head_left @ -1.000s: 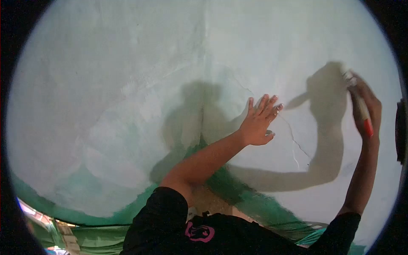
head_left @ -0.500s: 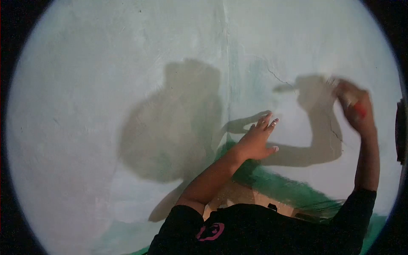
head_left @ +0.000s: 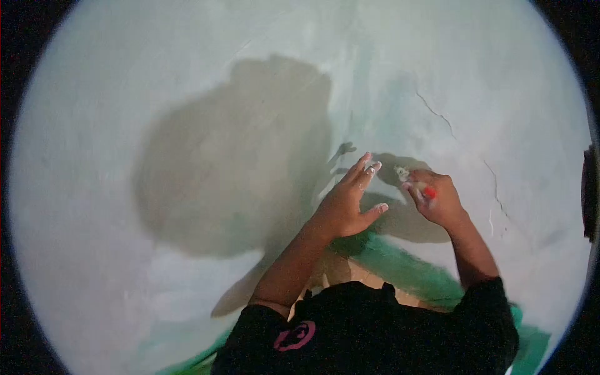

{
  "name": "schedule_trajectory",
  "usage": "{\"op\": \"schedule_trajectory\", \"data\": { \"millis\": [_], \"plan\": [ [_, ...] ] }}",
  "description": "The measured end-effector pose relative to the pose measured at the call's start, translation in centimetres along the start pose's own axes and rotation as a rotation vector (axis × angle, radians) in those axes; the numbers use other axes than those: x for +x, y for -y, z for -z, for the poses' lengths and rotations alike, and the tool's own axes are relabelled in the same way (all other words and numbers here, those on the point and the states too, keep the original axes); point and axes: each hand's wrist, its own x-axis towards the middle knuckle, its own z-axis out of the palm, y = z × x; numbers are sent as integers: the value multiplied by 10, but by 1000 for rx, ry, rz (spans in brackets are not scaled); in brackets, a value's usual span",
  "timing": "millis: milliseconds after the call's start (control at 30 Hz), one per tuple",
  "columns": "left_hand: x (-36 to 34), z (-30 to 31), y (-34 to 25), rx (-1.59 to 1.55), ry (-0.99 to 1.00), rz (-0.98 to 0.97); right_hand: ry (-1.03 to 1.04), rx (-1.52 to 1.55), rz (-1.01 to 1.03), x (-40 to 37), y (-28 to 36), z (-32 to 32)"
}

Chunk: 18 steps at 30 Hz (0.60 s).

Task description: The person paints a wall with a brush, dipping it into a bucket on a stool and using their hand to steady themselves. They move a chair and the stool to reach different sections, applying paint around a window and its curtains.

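Observation:
My right hand [head_left: 439, 197] is closed around a small paintbrush [head_left: 430, 192] with a red handle. Its whitish tip shows just past the fingers, close to the pale wall [head_left: 525, 125]. To the left of it, my left hand [head_left: 345, 203] has its fingers spread and holds nothing. White smears cover the fingertips of that hand, which is near the wall.
Thin cracks [head_left: 497, 187] run down the wall at the right. A green painted band [head_left: 406, 265] crosses its lower part above tan floor [head_left: 365, 275]. My large shadow [head_left: 231, 162] falls on the left. A dark object [head_left: 589, 194] stands at the right edge.
My right hand has come down and left with the paintbrush, nearer to my left hand. My left hand has shifted slightly left. The view has moved a little.

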Motion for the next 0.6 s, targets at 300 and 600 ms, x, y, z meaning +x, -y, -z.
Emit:
{"op": "schedule_trajectory", "data": {
  "millis": [300,600],
  "plan": [
    [30,-326,-432,503,-658,-323,-228,1702,-328,-302,-235,213],
    [61,-747,-890,1387,-1227,176,-618,1815,465,-663,-507,555]
  ]
}}
